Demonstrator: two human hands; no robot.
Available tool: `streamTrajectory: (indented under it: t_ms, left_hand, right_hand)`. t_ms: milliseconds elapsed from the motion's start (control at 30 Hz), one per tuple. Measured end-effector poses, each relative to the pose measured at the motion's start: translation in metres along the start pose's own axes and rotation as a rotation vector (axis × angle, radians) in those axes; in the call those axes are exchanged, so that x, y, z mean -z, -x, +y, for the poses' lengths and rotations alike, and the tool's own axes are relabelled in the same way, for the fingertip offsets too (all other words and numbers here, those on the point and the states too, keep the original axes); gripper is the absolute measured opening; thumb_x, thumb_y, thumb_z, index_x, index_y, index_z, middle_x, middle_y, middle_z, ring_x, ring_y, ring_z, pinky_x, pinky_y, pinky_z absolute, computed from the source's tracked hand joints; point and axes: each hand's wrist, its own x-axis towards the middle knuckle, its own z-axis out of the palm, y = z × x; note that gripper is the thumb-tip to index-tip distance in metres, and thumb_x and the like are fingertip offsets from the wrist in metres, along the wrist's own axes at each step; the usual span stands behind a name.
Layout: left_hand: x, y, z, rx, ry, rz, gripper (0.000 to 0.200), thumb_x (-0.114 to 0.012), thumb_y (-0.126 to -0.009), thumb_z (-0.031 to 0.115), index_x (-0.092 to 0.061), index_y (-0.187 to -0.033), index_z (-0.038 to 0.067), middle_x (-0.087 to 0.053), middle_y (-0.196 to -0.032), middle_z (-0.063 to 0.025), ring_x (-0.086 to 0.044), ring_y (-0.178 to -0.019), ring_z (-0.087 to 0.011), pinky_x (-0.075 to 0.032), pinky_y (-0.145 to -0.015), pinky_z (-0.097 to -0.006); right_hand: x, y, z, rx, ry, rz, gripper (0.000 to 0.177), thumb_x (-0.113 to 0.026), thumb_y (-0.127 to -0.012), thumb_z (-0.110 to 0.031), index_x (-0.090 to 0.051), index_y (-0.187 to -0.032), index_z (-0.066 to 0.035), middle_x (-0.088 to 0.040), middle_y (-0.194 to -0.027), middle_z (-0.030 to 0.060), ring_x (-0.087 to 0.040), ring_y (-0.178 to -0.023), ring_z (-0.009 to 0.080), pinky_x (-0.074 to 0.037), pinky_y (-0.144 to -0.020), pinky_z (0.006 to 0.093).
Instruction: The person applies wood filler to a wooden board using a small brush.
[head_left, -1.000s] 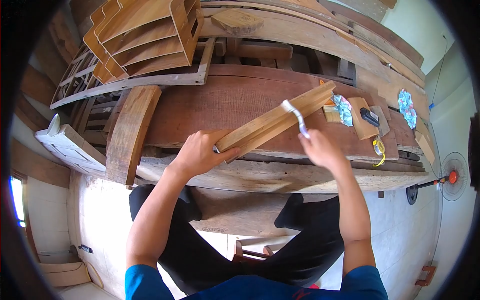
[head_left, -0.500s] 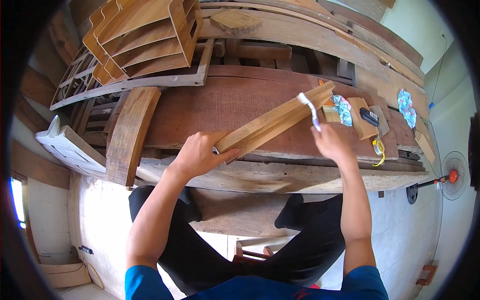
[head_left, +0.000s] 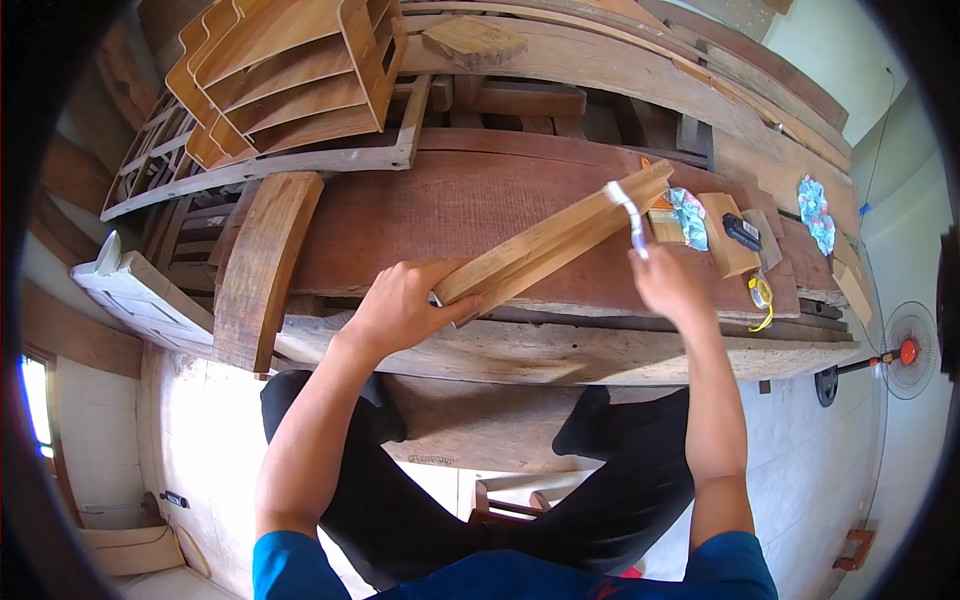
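My left hand is wrapped round the near end of a long grooved wooden piece, which slants up to the right above the reddish-brown board. In my right hand is a white toothbrush, its head against the wooden piece near the far end. Just right of that end lie a crumpled blue patterned cloth, a light wooden block and a black object. A yellow tape measure sits near the board's front edge.
A wooden shelf organizer stands at the back left, above a thick plank. Another crumpled cloth lies at the far right. Beyond the bench's right end is a fan. Long boards line the back.
The toothbrush and my right hand have shifted slightly right, with the brush head a little further along the wooden piece. My left hand keeps its hold.
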Motion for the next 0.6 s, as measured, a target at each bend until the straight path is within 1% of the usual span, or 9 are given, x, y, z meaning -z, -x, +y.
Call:
streamTrajectory:
  t_ms: [100, 133, 200, 267, 333, 400, 467, 533, 600]
  left_hand:
    - [0.001, 0.0, 0.0, 0.029, -0.004, -0.021, 0.047, -0.086, -0.09, 0.036, -0.077, -0.121, 0.001, -0.079, -0.102, -0.0224, -0.077, -0.088, -0.0348, -0.061, -0.084, -0.0431]
    - [0.001, -0.001, 0.0, 0.034, -0.005, -0.028, 0.047, -0.086, -0.09, 0.036, -0.077, -0.121, 0.001, -0.079, -0.102, -0.0225, -0.077, -0.088, -0.0349, -0.061, -0.084, -0.0432]
    - [-0.001, 0.0, -0.001, 0.002, -0.001, -0.003, 0.046, -0.085, -0.091, 0.037, -0.078, -0.12, 0.003, -0.079, -0.099, -0.0219, -0.077, -0.087, -0.036, -0.061, -0.084, -0.0439]
    - [-0.005, 0.0, -0.006, -0.074, 0.014, 0.07, 0.046, -0.083, -0.091, 0.04, -0.079, -0.119, 0.005, -0.079, -0.094, -0.0206, -0.077, -0.085, -0.0378, -0.062, -0.082, -0.0452]
    - [-0.005, 0.0, -0.004, -0.065, 0.026, 0.052, 0.043, -0.085, -0.091, 0.034, -0.078, -0.119, 0.002, -0.079, -0.099, -0.0223, -0.077, -0.087, -0.0368, -0.061, -0.083, -0.0442]
    - [-0.004, 0.0, -0.003, -0.053, 0.025, 0.036, 0.042, -0.085, -0.09, 0.031, -0.078, -0.119, 0.001, -0.078, -0.101, -0.0232, -0.077, -0.087, -0.0363, -0.06, -0.084, -0.0436]
    - [-0.004, 0.0, -0.004, -0.037, 0.016, 0.027, 0.043, -0.085, -0.09, 0.032, -0.078, -0.119, 0.001, -0.078, -0.1, -0.0233, -0.077, -0.086, -0.0363, -0.06, -0.083, -0.0435]
    - [-0.004, 0.001, -0.004, -0.027, 0.005, 0.028, 0.043, -0.085, -0.09, 0.032, -0.078, -0.119, 0.001, -0.078, -0.1, -0.0232, -0.077, -0.086, -0.0363, -0.06, -0.083, -0.0434]
    - [-0.003, 0.002, -0.003, -0.006, -0.001, 0.012, 0.043, -0.085, -0.09, 0.032, -0.078, -0.119, 0.001, -0.078, -0.099, -0.0231, -0.076, -0.086, -0.0363, -0.06, -0.082, -0.0434]
  right_hand:
    - [-0.009, -0.014, 0.034, 0.126, 0.166, 0.208, 0.045, -0.048, -0.113, -0.036, -0.067, -0.101, 0.003, -0.072, -0.086, 0.0292, -0.072, -0.085, 0.0473, -0.054, -0.081, 0.0563]
    - [-0.009, -0.004, 0.017, 0.053, 0.107, 0.11, 0.044, -0.05, -0.112, -0.035, -0.067, -0.101, 0.004, -0.072, -0.088, 0.0307, -0.072, -0.086, 0.0492, -0.054, -0.08, 0.0576]
    - [-0.014, 0.018, -0.02, 0.005, 0.016, -0.073, 0.041, -0.05, -0.112, -0.032, -0.067, -0.102, 0.004, -0.072, -0.09, 0.0327, -0.072, -0.087, 0.0508, -0.054, -0.08, 0.0593]
    - [-0.031, 0.039, -0.04, 0.195, 0.087, -0.135, 0.039, -0.05, -0.112, -0.03, -0.067, -0.102, 0.004, -0.072, -0.086, 0.0313, -0.073, -0.083, 0.049, -0.056, -0.078, 0.0597]
    - [-0.041, 0.048, -0.05, 0.327, 0.139, -0.161, 0.036, -0.05, -0.112, -0.029, -0.067, -0.105, 0.002, -0.073, -0.084, 0.0296, -0.074, -0.081, 0.0468, -0.056, -0.077, 0.0593]
    - [-0.027, 0.038, -0.049, 0.191, 0.088, -0.227, 0.039, -0.051, -0.112, -0.033, -0.069, -0.1, 0.001, -0.073, -0.082, 0.0271, -0.074, -0.08, 0.0455, -0.057, -0.075, 0.0574]
    - [-0.009, 0.017, -0.027, 0.107, 0.091, -0.151, 0.039, -0.049, -0.111, -0.027, -0.07, -0.1, 0.004, -0.074, -0.087, 0.0274, -0.075, -0.083, 0.0448, -0.057, -0.079, 0.0561]
    - [0.009, -0.004, -0.003, -0.033, -0.003, -0.09, 0.04, -0.049, -0.11, -0.029, -0.071, -0.102, 0.003, -0.074, -0.095, 0.0299, -0.074, -0.094, 0.0465, -0.056, -0.085, 0.0574]
    - [0.012, -0.017, 0.025, -0.03, 0.198, 0.129, 0.04, -0.049, -0.11, -0.03, -0.071, -0.102, 0.002, -0.073, -0.1, 0.0331, -0.072, -0.101, 0.0492, -0.054, -0.088, 0.0584]
